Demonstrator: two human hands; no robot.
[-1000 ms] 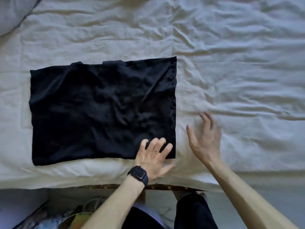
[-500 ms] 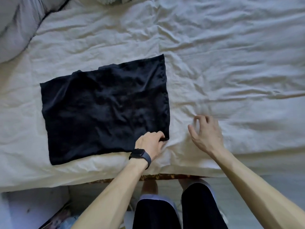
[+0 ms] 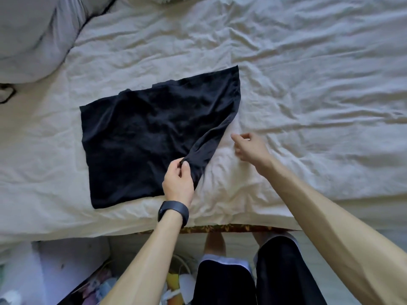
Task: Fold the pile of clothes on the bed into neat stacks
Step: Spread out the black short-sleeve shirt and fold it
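A black garment (image 3: 141,137), partly folded into a rough rectangle, lies on the cream bed sheet (image 3: 308,106). My left hand (image 3: 178,181), with a dark watch on the wrist, pinches the garment's near right corner and lifts it off the sheet, so the right edge hangs in a slanted fold. My right hand (image 3: 251,146) hovers just right of that raised edge, its fingers loosely curled and holding nothing.
A grey pillow (image 3: 33,34) sits at the top left, with dark glasses (image 3: 6,93) below it at the left edge. The bed's near edge (image 3: 220,227) runs across below my hands. Mixed items (image 3: 105,287) lie on the floor by my legs.
My left hand went from pressing flat on the garment's near right corner to pinching it and lifting it up and left. My right hand curled its fingers and moved up beside the raised edge.
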